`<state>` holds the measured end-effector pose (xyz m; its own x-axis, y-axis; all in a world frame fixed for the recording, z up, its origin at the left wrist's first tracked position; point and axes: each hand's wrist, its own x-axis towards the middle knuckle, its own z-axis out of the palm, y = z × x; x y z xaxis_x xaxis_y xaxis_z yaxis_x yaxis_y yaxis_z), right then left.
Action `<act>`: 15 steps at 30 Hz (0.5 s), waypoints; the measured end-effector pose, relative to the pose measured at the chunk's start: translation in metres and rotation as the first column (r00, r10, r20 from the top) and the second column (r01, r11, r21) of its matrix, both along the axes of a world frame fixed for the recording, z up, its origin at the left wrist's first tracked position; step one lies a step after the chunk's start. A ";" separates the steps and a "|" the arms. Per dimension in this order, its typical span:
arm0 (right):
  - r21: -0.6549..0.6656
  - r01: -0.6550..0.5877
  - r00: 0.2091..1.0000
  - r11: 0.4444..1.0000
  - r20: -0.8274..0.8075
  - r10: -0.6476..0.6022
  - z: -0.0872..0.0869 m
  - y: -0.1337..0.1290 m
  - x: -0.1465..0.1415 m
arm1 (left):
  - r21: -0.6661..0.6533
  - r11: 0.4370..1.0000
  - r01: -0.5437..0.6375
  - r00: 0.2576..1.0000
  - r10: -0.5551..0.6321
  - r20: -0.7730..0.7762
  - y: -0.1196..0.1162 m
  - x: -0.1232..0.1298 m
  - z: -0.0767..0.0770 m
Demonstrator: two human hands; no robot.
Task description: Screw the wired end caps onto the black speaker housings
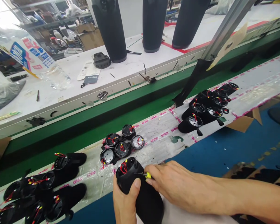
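My left hand (126,200) is wrapped round a black fabric-covered cylinder (150,202), which looks like a speaker body, with the thumb along its side. Its open end tilts up and shows red wires (124,168) with small connectors inside. In my right hand (169,180) is a thin metal tool with a yellow handle (148,175), pinched between thumb and fingers. The tool's tip reaches the cylinder's side just below the rim; whether it goes into the surface I cannot tell.
Several similar cylinders stand in a group (122,149) on the taped bench (154,127). More lie at the left (70,160) and the right (191,123). Behind a green channel, a white table (72,71) carries finished-looking cylinders (113,34) and a plastic bottle (32,54). A metal post (226,28) rises at right.
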<state>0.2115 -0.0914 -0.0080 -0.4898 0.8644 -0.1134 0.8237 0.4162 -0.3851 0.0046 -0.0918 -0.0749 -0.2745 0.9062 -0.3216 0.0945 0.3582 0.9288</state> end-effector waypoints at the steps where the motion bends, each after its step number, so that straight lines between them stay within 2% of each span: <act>1: 0.015 0.019 1.000 1.000 0.001 -0.019 -0.001 -0.002 -0.001 | -0.024 1.000 0.008 1.000 -0.008 -0.018 0.000 -0.003 -0.001; 4: 0.036 0.057 0.998 0.998 -0.013 -0.056 -0.002 -0.005 -0.006 | -0.079 0.997 -0.004 0.998 0.000 -0.060 -0.001 -0.009 -0.004; 8: 0.033 0.045 0.998 0.998 -0.055 -0.044 0.001 -0.003 -0.009 | -0.075 0.996 -0.046 0.997 0.040 -0.070 -0.003 -0.009 -0.007; 15: -0.042 0.057 0.997 0.997 -0.051 -0.059 0.003 -0.001 -0.009 | -0.056 0.998 -0.039 0.999 0.038 -0.008 0.000 -0.001 0.003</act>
